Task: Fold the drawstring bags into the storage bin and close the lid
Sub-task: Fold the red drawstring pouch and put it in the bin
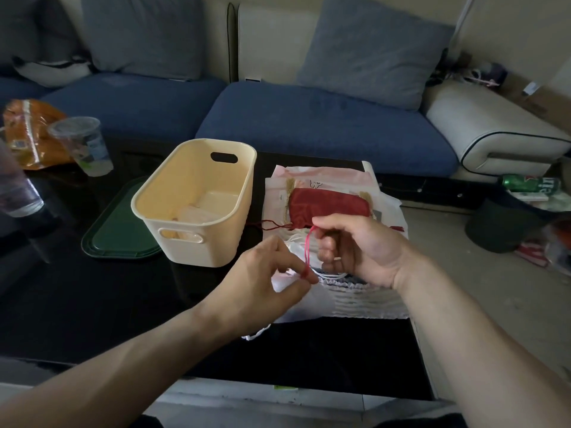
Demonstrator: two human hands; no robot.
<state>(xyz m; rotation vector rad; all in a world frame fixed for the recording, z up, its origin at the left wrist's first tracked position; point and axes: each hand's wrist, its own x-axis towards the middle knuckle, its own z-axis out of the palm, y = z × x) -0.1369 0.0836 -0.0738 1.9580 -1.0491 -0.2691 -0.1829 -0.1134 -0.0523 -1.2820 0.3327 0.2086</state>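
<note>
A cream storage bin (173,211) stands open on the dark table, with a pale folded bag (200,216) on its floor. Its green lid (117,223) lies flat to the left, partly under the bin. To the right lies a pile of pale drawstring bags (355,301) with a dark red pouch (327,208) on top. Over the pile, my left hand (262,282) pinches the lower end of a pink drawstring (308,248). My right hand (358,248) pinches the upper end of that string. The bag that the string belongs to is mostly hidden by my hands.
A clear plastic cup (83,146) and an orange snack packet (27,134) stand at the table's far left. A blue sofa (309,118) runs behind the table. A dark waste bin (506,223) with a green can sits on the floor at right.
</note>
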